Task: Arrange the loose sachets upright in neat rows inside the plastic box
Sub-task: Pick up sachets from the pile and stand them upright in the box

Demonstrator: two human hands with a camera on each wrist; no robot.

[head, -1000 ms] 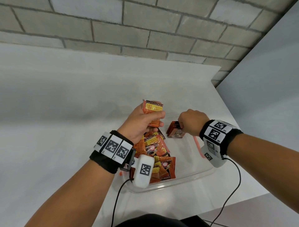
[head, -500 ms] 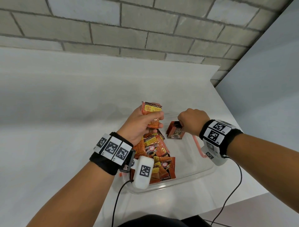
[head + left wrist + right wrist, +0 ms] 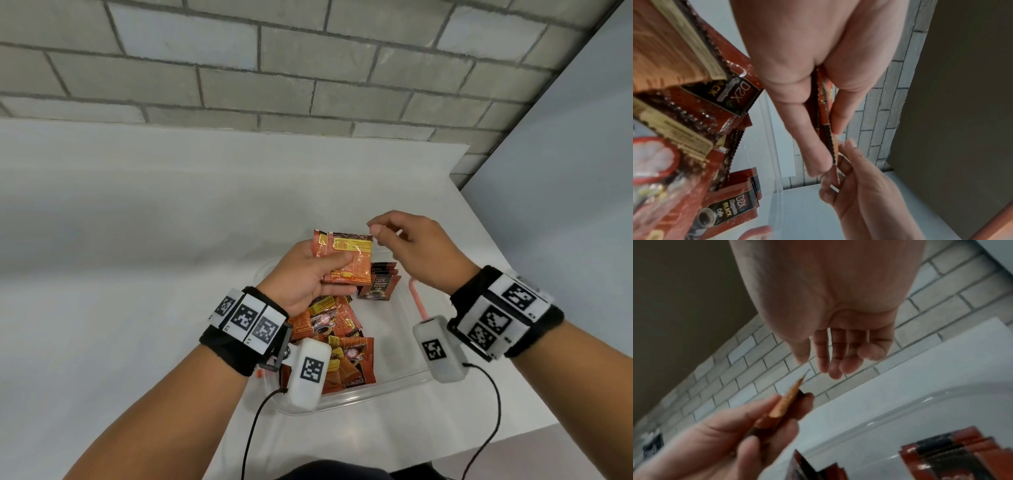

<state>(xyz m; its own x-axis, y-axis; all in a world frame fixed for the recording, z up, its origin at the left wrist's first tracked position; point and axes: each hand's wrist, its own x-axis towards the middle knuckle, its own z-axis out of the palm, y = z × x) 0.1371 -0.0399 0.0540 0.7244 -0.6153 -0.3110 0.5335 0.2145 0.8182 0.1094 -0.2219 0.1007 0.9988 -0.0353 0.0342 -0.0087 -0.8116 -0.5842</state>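
While left hand (image 3: 301,274) grips sachets (image 3: 346,257), right hand (image 3: 411,246) hovers

Head view: bright, even, diffuse light; white table (image 3: 137,240) shows soft grey shadow band across 9-to-3 o'clock. Brick wall (image 3: 274,68) lines bow toward edges, wide-angle distortion. Clear plastic box (image 3: 359,397) rim carries small glare streaks. Left wrist view: sachets (image 3: 674,56) at 10 o'clock blurred, too near. Right wrist view dimmer, soft, motion-smeared throughout.
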